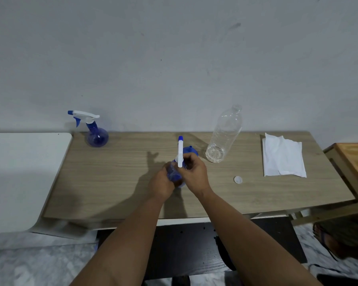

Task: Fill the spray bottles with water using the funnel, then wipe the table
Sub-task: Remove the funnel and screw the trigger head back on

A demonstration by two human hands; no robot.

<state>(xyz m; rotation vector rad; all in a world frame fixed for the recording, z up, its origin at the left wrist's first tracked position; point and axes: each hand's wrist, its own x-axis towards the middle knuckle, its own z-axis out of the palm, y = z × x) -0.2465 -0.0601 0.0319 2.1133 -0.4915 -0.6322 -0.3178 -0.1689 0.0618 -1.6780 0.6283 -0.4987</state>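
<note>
A blue spray bottle [174, 174] stands at the middle of the wooden table [112, 182]. My left hand [162, 183] grips its round body. My right hand [194, 174] curls round the neck, under the white trigger head [180, 151] with its blue nozzle pointing away. Just behind my hands, a blue funnel [189, 150] is partly hidden. A second blue spray bottle [96, 134] with its head on stands at the table's back left. A clear plastic water bottle [223, 135], uncapped and nearly empty, stands to the right, and its white cap [237, 179] lies in front of it.
A folded white cloth or tissue [283, 157] lies at the table's right end. A white surface [19, 178] adjoins the table on the left, and an orange-topped wooden table [355, 159] on the right. A grey wall runs behind. Someone's foot in a sandal [329, 242] is at the lower right.
</note>
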